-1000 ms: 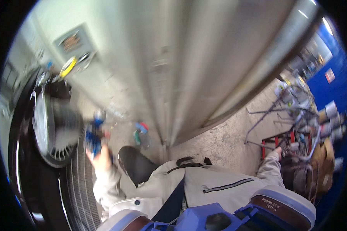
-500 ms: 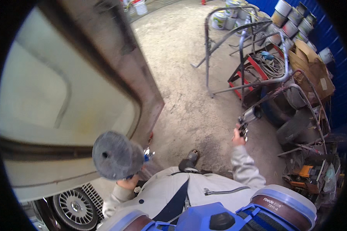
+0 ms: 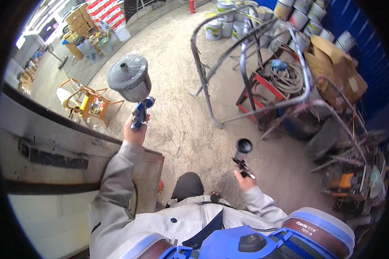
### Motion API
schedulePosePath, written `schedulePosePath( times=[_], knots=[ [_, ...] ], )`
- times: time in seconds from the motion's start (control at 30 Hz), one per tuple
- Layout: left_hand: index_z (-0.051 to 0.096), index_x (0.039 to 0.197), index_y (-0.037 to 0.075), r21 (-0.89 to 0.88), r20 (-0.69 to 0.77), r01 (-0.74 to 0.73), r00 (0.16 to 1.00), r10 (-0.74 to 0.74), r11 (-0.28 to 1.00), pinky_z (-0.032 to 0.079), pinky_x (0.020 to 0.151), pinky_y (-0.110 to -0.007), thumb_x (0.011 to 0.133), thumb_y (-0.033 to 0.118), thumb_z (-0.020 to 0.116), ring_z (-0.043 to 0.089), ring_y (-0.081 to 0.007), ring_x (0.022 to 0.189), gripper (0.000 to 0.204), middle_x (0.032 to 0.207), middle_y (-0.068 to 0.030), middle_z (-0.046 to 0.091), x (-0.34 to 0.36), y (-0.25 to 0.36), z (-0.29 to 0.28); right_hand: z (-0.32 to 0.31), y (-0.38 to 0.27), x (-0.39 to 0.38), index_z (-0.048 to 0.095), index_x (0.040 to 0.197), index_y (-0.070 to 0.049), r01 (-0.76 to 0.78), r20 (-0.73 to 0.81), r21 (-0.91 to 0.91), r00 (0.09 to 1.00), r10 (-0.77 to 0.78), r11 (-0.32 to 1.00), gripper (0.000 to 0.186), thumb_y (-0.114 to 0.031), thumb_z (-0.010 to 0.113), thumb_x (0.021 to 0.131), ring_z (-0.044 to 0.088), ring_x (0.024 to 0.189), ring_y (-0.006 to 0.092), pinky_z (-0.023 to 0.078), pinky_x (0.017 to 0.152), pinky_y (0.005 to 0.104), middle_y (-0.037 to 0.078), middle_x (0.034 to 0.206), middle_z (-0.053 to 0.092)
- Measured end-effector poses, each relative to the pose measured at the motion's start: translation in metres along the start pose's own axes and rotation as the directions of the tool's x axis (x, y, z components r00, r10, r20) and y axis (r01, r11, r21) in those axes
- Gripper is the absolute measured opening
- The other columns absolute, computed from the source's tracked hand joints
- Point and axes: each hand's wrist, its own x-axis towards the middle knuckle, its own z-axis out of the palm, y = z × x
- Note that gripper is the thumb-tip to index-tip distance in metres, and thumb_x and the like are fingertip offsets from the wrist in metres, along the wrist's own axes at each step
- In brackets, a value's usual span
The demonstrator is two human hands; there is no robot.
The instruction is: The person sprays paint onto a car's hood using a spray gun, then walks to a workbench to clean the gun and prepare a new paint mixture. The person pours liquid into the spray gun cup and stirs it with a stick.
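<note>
Holding a blue metal spray gun (image 3: 139, 114) upright, your left hand (image 3: 135, 133) is closed around its handle, well out to the far left of your body. A large round grey cup with a domed lid (image 3: 129, 77) sits on top of this gun, tilted slightly; a short spout stands up from the lid's middle. Your right hand (image 3: 245, 180) is closed on a smaller black and silver metal spray gun (image 3: 243, 167), nearer to you and to the right. A small round dark cup (image 3: 243, 146) is attached at its far end, mouth facing up toward you. Whether either trigger is pressed cannot be told.

Both spray guns are above the bare concrete floor (image 3: 170, 108), well apart from each other. On the near left, a worn grey metal panel with a dark recessed slot (image 3: 73, 138) passes behind your left sleeve; contact between the two cannot be judged. Beyond it on the far left is an orange metal stand (image 3: 87, 105).

To the far right of your right hand is a bent grey tubular metal frame (image 3: 199, 64). Behind its tubes is a red metal crate (image 3: 263, 87) bearing a coiled grey hose (image 3: 285, 80). Torn brown cardboard (image 3: 328, 64) is just beside it. Stacked white and grey round buckets (image 3: 213, 30) stand farther back, near the blue wall (image 3: 376, 64).
</note>
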Motion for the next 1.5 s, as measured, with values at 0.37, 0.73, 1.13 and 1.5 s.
schedulePosePath(
  times=[0.37,0.73,1.13,1.5],
  knots=[
    [0.071,0.113,0.001,-0.398,-0.176,0.484,0.793,-0.583,0.779,0.051,0.067,-0.026,0.083,-0.005,0.056,0.064,-0.0089,0.075,0.035,0.096,-0.005,0.072,0.03,-0.063,-0.023,0.314,-0.284,0.388,0.073,0.127,-0.013,0.208,0.232,0.431,0.915,-0.33,0.878,0.033,-0.018,0.069,0.095,0.054,0.058,0.0092,0.049,0.05,0.0297,-0.002,0.076,0.06],
    [0.067,0.111,-0.007,-0.232,-0.71,0.463,0.521,-0.474,0.856,0.056,0.09,-0.034,0.088,-0.011,0.056,0.072,-0.0207,0.095,0.026,0.102,-0.0122,0.075,0.188,-0.217,-0.096,0.505,-0.319,0.817,0.075,0.094,0.002,-0.041,-0.487,0.069,0.871,0.069,0.997,0.043,-0.041,0.077,0.088,0.073,0.082,0.0354,0.057,0.074,0.0481,0.019,0.09,0.077],
    [0.071,0.116,0.0,-0.224,-0.809,0.771,0.194,-0.555,0.596,0.058,0.084,-0.036,0.088,0.0,0.067,0.073,-0.0195,0.087,0.028,0.097,-0.0106,0.076,0.407,-0.479,-0.127,0.497,-0.413,1.179,0.069,0.122,0.0,-0.031,-0.466,0.026,0.884,0.04,0.999,0.058,-0.047,0.074,0.089,0.074,0.092,0.0292,0.059,0.08,0.0397,0.013,0.106,0.077],
    [0.068,0.124,0.004,-0.061,-0.824,0.656,0.392,-0.409,0.752,0.056,0.091,-0.039,0.084,0.002,0.062,0.073,-0.0302,0.105,0.041,0.11,-0.017,0.076,0.952,-0.7,-0.148,0.573,-0.585,1.426,0.071,0.12,-0.001,0.102,-0.321,-0.142,0.936,-0.144,0.985,0.046,-0.036,0.072,0.091,0.071,0.09,0.0245,0.057,0.079,0.0363,0.01,0.104,0.076]
  ],
)
